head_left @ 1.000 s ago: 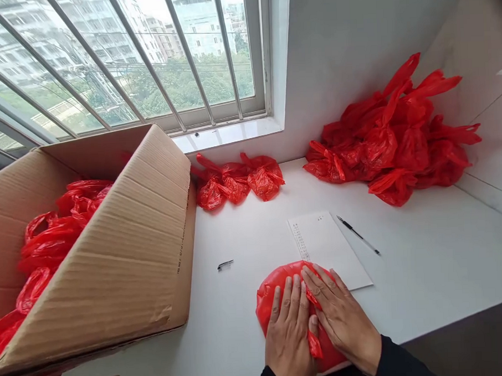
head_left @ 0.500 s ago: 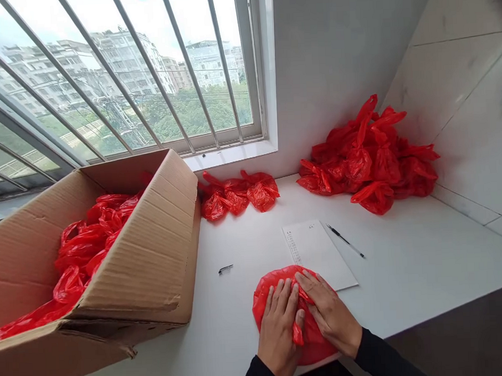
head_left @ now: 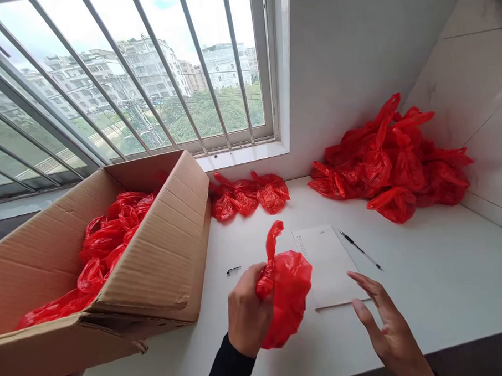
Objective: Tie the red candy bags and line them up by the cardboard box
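My left hand (head_left: 248, 313) is closed around the knotted top of a red plastic bag (head_left: 286, 289) and holds it up off the white counter (head_left: 425, 269). My right hand (head_left: 385, 326) hovers to the right of the bag, fingers spread and holding nothing, just in front of a sheet of paper (head_left: 327, 262). A cardboard box (head_left: 154, 264) with several red bags (head_left: 112, 238) inside stands to the left of my left hand.
A big heap of red bags (head_left: 393, 162) lies in the back right corner against the tiled wall. Three more red bags (head_left: 249, 193) sit under the barred window. A pen (head_left: 359, 250) lies beside the paper, and a pen cap (head_left: 233, 270) near the box.
Both hands were pressing the red bag flat on the counter. Now my left hand has lifted it by its top, and my right hand has let go and moved off to the right.
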A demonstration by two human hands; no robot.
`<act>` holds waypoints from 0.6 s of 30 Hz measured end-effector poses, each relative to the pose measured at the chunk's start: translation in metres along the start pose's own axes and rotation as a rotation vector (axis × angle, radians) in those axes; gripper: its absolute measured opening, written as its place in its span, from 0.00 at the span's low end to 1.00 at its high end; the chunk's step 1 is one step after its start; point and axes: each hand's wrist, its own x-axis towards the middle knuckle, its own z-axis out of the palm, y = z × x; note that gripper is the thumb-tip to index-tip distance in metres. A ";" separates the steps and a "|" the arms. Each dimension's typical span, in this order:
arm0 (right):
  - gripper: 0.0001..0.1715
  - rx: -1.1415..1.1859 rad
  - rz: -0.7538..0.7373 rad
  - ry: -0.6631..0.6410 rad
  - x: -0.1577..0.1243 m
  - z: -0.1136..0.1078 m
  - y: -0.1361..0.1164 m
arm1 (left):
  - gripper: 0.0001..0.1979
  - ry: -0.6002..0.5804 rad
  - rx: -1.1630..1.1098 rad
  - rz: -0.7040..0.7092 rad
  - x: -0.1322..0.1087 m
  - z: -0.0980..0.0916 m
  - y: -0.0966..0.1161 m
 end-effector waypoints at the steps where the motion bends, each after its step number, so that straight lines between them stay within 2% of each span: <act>1: 0.24 0.003 0.016 0.003 -0.002 0.002 0.007 | 0.08 0.049 0.008 -0.065 0.014 -0.007 -0.003; 5: 0.23 -0.023 0.039 -0.044 -0.009 0.016 0.027 | 0.09 0.235 0.121 -0.289 0.072 -0.018 -0.033; 9: 0.20 -0.027 -0.011 -0.070 -0.013 0.031 0.032 | 0.14 0.296 0.283 -0.403 0.116 -0.002 -0.081; 11: 0.20 -0.017 -0.019 -0.067 -0.014 0.037 0.032 | 0.18 0.264 0.356 -0.395 0.128 0.011 -0.104; 14: 0.19 -0.012 0.022 -0.052 -0.015 0.044 0.033 | 0.28 0.136 0.438 -0.275 0.134 0.028 -0.128; 18: 0.18 -0.022 0.037 -0.057 -0.018 0.049 0.037 | 0.28 -0.097 0.491 -0.110 0.135 0.042 -0.150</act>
